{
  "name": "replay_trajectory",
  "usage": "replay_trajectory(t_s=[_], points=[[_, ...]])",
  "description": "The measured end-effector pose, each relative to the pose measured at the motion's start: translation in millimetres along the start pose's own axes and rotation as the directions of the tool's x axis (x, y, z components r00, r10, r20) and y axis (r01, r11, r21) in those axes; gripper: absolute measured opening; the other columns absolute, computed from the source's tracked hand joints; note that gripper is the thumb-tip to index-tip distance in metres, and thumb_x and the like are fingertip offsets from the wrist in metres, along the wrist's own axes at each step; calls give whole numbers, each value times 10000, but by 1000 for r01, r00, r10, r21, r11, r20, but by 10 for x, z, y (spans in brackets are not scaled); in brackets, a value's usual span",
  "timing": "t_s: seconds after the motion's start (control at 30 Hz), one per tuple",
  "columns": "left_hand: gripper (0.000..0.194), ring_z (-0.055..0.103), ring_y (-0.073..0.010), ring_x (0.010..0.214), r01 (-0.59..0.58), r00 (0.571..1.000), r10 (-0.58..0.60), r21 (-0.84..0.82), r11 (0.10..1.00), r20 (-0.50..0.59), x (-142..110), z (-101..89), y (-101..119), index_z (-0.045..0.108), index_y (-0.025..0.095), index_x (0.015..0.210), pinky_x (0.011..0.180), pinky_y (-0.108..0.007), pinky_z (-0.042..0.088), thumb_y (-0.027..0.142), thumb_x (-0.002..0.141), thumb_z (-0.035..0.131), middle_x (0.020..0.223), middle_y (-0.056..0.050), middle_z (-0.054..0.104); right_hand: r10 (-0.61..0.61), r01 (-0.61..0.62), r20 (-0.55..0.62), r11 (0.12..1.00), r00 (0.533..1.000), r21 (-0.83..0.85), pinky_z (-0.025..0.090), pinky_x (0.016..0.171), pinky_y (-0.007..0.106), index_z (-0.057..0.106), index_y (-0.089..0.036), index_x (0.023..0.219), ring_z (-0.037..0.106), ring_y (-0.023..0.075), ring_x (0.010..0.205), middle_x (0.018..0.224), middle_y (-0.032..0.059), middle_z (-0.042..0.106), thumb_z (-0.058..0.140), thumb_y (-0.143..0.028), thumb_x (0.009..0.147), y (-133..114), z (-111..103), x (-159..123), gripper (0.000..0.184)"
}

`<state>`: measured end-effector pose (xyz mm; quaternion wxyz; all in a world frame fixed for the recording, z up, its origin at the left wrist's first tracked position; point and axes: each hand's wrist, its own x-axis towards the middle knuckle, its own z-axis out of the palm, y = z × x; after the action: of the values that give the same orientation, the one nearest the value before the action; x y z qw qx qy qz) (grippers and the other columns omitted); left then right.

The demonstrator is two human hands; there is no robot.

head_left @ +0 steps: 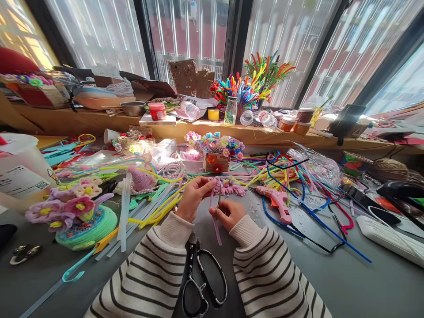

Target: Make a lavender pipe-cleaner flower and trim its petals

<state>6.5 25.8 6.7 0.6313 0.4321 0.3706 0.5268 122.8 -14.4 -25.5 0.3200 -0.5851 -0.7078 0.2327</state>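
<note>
Near the middle of the table my left hand (195, 196) pinches the upper end of a pale pink-purple pipe cleaner (217, 229). Its free length hangs down between my hands. My right hand (232, 214) is closed around what looks like a small pair of scissors (219, 199), thin blades pointing up against the pipe cleaner; fingers hide most of the handles. Just beyond my fingertips lies a cluster of fuzzy pink pieces (233, 187). Between my forearms rests a larger pair of black-handled scissors (202, 282).
A pink glue gun (276, 201) lies to the right, its cord trailing among loose pipe cleaners (285, 174). On the left are clear glue sticks (125, 216), a flower-topped green piece (89, 229) and a large cup (21, 176). A small flower basket (217, 162) stands behind my hands.
</note>
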Motion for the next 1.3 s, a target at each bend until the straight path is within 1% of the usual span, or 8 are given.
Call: replay_trajectory(t_s=[0.23, 0.47, 0.6, 0.7, 0.87, 1.0, 1.17, 1.3], points=[[162, 504, -54, 562, -32, 999, 32, 13, 999, -12, 11, -2, -24, 541, 133, 648, 585, -182, 418, 227, 565, 642, 611, 33, 564, 17, -19, -42, 999, 999, -46, 224, 433, 199, 449, -158, 456, 337, 70, 427, 428, -39, 398, 423, -526, 683, 20, 3, 24, 433], [165, 500, -52, 578, -64, 997, 63, -24, 998, -48, 22, -17, -42, 531, 134, 673, 587, -173, 419, 223, 578, 632, 635, 28, 555, -49, 42, -67, 994, 997, -99, 223, 434, 202, 427, -166, 423, 323, 72, 430, 429, -43, 380, 433, -435, 719, 32, 0, 33, 400], [175, 501, -56, 568, -65, 996, 63, -35, 997, -63, 25, -10, -36, 530, 132, 671, 577, -180, 421, 226, 568, 636, 636, 25, 553, -51, 43, -66, 993, 997, -110, 226, 437, 205, 434, -164, 416, 327, 74, 435, 429, -39, 389, 422, -416, 731, 16, -11, 31, 404], [177, 500, -54, 553, -54, 997, 50, -59, 997, -64, 20, -1, -32, 527, 134, 658, 573, -182, 421, 225, 558, 642, 623, 32, 553, -47, 41, -60, 995, 997, -89, 233, 439, 204, 460, -162, 426, 336, 75, 439, 429, -33, 402, 401, -427, 738, -5, -18, 24, 413], [172, 507, -54, 548, -20, 1000, 20, -82, 996, 4, -3, 3, -36, 513, 139, 638, 583, -185, 422, 216, 558, 644, 590, 39, 553, -15, 15, -8, 1000, 1000, 18, 239, 421, 193, 495, -153, 472, 332, 71, 417, 422, -31, 407, 383, -468, 725, -28, -17, 2, 419], [166, 510, -52, 546, -8, 1000, 10, -91, 996, 22, -13, 0, -33, 507, 143, 634, 578, -180, 420, 202, 562, 644, 587, 39, 560, -21, 21, -2, 998, 1000, 62, 258, 428, 192, 495, -153, 468, 359, 74, 417, 423, -24, 424, 362, -490, 725, -23, -18, -8, 444], [162, 510, -51, 552, -30, 999, 27, -151, 988, -19, -2, -3, -25, 522, 145, 624, 574, -177, 414, 204, 547, 653, 588, 45, 567, -33, 38, -87, 998, 996, 52, 252, 422, 191, 426, -163, 401, 340, 67, 411, 403, -34, 401, 416, -444, 712, -1, -26, 9, 419], [154, 515, -52, 569, -35, 999, 28, -165, 986, -42, -5, -2, -23, 547, 146, 633, 577, -175, 407, 203, 539, 656, 596, 45, 573, 8, -1, -111, 998, 994, 58, 235, 412, 195, 398, -166, 395, 304, 65, 405, 393, -41, 368, 422, -462, 692, -1, -37, 13, 419]])
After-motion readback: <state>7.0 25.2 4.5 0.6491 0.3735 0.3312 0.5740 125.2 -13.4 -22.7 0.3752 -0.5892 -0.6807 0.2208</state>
